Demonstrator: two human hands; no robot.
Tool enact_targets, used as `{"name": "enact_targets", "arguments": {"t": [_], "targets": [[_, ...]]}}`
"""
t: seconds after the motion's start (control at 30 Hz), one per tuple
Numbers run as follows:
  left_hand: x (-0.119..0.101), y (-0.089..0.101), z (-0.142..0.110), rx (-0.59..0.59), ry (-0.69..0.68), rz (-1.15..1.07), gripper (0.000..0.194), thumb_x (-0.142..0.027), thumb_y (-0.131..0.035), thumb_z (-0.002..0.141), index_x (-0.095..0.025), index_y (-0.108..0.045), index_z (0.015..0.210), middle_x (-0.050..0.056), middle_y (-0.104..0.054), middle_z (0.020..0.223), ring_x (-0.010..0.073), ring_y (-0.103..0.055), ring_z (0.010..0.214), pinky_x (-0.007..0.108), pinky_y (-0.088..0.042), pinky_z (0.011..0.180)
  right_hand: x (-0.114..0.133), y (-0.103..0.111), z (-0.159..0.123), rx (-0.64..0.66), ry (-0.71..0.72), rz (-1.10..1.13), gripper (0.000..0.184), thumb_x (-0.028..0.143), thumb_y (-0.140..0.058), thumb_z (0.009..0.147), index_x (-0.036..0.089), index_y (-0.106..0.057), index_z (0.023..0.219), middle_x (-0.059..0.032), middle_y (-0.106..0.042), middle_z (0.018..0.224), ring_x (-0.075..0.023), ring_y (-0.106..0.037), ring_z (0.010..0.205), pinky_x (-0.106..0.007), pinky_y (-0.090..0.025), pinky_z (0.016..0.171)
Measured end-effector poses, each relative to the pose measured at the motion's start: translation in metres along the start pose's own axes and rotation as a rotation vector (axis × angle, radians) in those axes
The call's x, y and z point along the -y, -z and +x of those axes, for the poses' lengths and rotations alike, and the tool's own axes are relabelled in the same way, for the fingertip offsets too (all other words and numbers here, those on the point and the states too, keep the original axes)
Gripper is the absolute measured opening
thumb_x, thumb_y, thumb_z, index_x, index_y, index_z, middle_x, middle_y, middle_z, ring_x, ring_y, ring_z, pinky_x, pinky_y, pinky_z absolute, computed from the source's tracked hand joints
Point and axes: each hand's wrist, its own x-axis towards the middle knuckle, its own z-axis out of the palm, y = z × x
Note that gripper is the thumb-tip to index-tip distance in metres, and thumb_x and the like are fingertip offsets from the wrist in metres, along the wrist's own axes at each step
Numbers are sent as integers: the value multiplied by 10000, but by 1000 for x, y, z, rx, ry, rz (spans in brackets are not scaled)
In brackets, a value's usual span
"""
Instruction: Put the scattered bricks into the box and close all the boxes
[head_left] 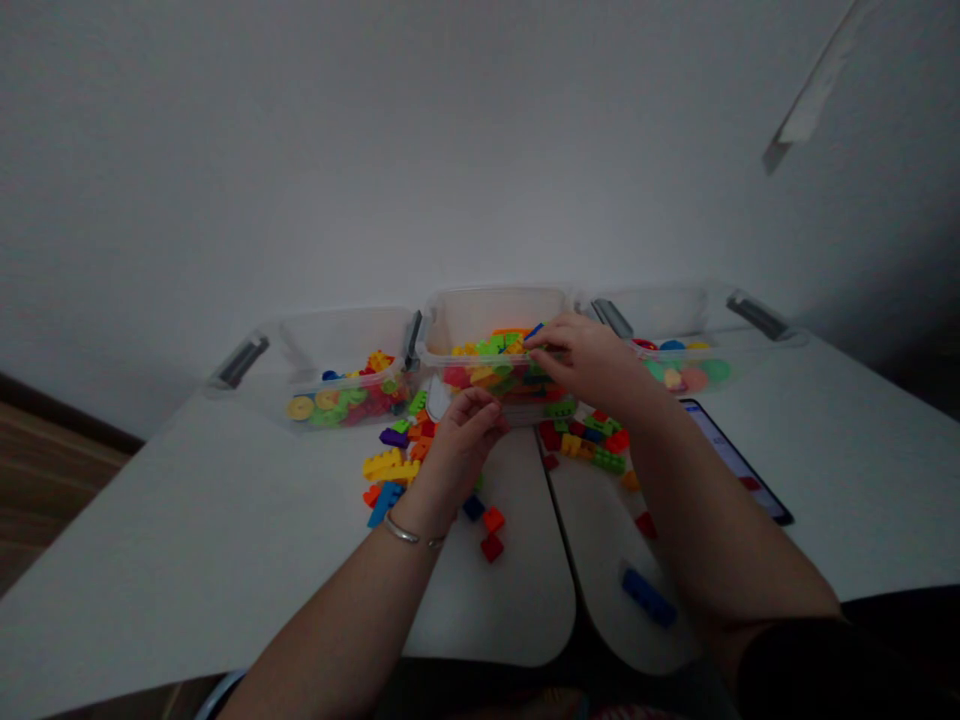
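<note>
My left hand (470, 432) is over the table in front of the middle clear plastic box (495, 360). Its fingers are curled together, and what they may hold is hidden. My right hand (581, 352) reaches over the front rim of that box with thumb and forefinger bent close together. A blue piece (534, 331) shows right by its fingertips; I cannot tell whether it is gripped. Green, yellow and orange building bricks (491, 346) fill the lower part of the box. Beside my left wrist lie yellow bricks (386, 464), a light blue brick (385, 503) and a purple brick (394, 438).
Clear boxes with colourful pieces stand left (345, 385) and right (686, 365). More bricks (589, 445) lie near my right forearm. A phone (731, 455) lies to the right. Red bricks (492, 547) and a long blue brick (649, 598) lie nearer me, either side of a table seam (559, 510).
</note>
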Motion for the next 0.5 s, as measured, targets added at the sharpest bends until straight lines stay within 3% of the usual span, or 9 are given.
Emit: {"name": "enact_targets", "arguments": {"t": [0.17,0.3,0.5], "targets": [[0,-1,0,2,-22,75,326,-282,-800,617,-195,-534,783,-62,-559,681,76,-541,620,226,-448,649,2,-3,-1,110,47,-16,300,245,-558,892,135,-689,1138,-133,-700,1150,-262,-629,1074,-409,-454,960],[2,-2,-1,11,-98,258,266,-274,-781,648,-187,-557,762,-48,-560,682,84,-516,639,222,-427,650,5,-2,-1,157,47,-66,334,255,-561,890,156,-662,1193,-122,-689,1204,-276,-619,1115,-440,-447,981],[8,3,1,116,-157,529,178,-265,-735,706,-194,-606,806,-15,-593,761,120,-531,687,248,-419,659,8,1,-2,192,68,-67,379,296,-563,897,163,-629,1245,-123,-669,1247,-275,-604,1155,-445,-438,1007]]}}
